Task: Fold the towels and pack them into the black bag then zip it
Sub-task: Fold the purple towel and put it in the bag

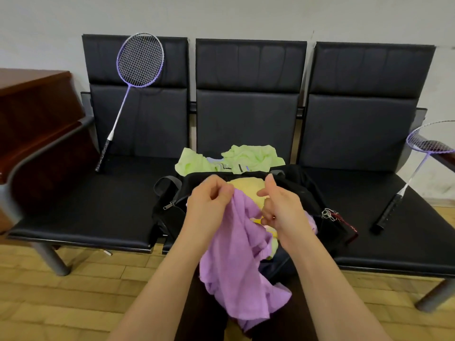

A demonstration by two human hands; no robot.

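A purple towel point(236, 262) hangs crumpled in front of the black bag point(302, 193), which lies open on the middle seat. My left hand point(209, 203) pinches the towel's top edge. My right hand point(283, 207) grips the towel's other part lower down, thumb raised. A yellow towel point(248, 187) lies inside the bag's opening. A light green towel point(248, 157) sits bunched on the seat behind the bag. The bag's zip pull point(168, 206) hangs at its left end.
A three-seat black bench point(98, 207) stands against the wall. One purple badminton racket point(128, 94) leans on the left seat back, another point(416, 168) lies on the right seat. A brown wooden cabinet point(37, 114) stands at the left. Keys point(328, 214) hang off the bag.
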